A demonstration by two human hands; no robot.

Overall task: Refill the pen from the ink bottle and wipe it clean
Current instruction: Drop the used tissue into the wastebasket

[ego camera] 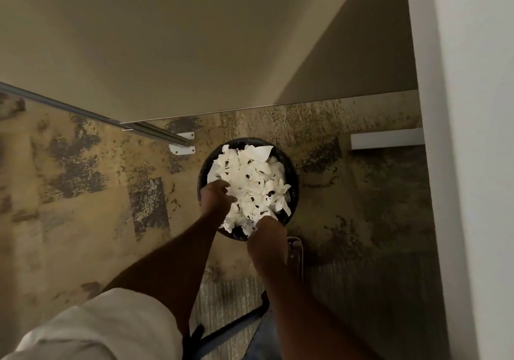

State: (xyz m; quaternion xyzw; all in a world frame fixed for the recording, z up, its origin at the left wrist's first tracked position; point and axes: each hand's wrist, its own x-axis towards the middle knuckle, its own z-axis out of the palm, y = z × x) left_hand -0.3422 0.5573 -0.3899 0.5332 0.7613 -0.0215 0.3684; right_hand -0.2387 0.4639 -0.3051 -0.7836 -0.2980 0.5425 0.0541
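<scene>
A round black waste bin (292,177) stands on the carpet below me, heaped with crumpled white tissues (250,181) that carry dark ink blots. My left hand (215,197) reaches down onto the left side of the heap, its fingers curled into the paper. My right hand (265,237) is at the bin's near rim, fingers bent down against the tissues there. Whether either hand pinches a tissue is unclear. No pen or ink bottle is in view.
A pale desk top (194,40) overhangs the far side, with a metal rail (155,134) and white brackets (182,148) under it. A white wall panel (472,165) runs along the right. Black chair legs (236,323) and my foot (294,251) lie near the bin.
</scene>
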